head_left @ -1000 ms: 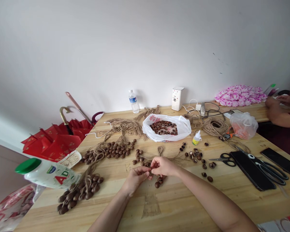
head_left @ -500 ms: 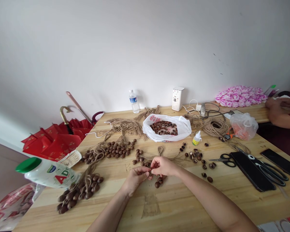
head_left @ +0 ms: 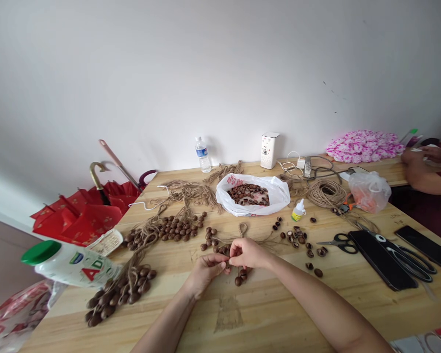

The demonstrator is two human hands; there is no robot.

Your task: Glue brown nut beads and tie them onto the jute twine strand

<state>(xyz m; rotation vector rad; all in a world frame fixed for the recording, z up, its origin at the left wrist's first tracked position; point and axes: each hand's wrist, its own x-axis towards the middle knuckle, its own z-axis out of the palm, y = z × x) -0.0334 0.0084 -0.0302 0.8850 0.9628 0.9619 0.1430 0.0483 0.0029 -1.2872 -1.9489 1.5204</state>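
No real change over last 1 s: left hand (head_left: 208, 272) and right hand (head_left: 248, 253) stay, grip pinched, on shell-and-twine cluster (head_left: 238, 281) on worktop (head_left: 275, 314); exact piece hidden, same step seemingly ongoing.

On the counter (head_left: 272, 323), nutshells (head_left: 248, 193) lie in the plastic bag (head_left: 279, 191); behind-left of it stands a water bottle (head_left: 203, 156), right a twine coil (head_left: 327, 193), before it corded nuts (head_left: 238, 281).
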